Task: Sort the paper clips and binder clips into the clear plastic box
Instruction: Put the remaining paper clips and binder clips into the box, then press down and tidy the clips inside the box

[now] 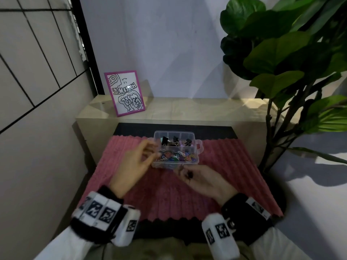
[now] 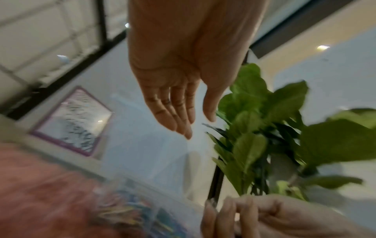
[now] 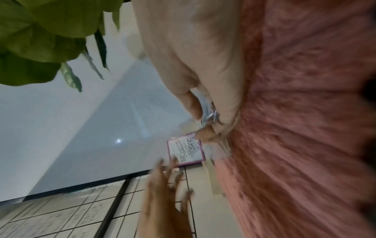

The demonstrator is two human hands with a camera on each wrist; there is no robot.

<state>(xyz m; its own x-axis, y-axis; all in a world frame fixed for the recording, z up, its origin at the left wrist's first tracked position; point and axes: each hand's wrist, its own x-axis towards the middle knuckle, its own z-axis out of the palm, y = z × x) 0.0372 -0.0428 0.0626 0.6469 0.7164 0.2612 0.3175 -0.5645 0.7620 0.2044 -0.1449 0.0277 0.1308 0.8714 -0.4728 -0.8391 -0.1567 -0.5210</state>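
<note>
The clear plastic box (image 1: 199, 147) stands on a pink ribbed mat (image 1: 169, 196). Its rear compartments hold black binder clips (image 1: 175, 140). Its front compartment holds coloured paper clips (image 1: 176, 156). My left hand (image 1: 150, 152) hovers at the box's left side with relaxed, spread fingers and holds nothing; in the left wrist view its fingers (image 2: 179, 116) are straight. My right hand (image 1: 185, 172) lies palm up just in front of the box and holds a black binder clip (image 1: 189, 176). In the right wrist view, thumb and finger pinch the clip's silver wire handle (image 3: 211, 116).
A beige ledge (image 1: 187, 109) runs behind the mat, with a purple-framed drawing (image 1: 124, 92) leaning on the wall. A large leafy plant (image 1: 291, 62) fills the right side. A tiled wall (image 1: 37, 62) closes the left. The mat rests on a black surface (image 1: 169, 231).
</note>
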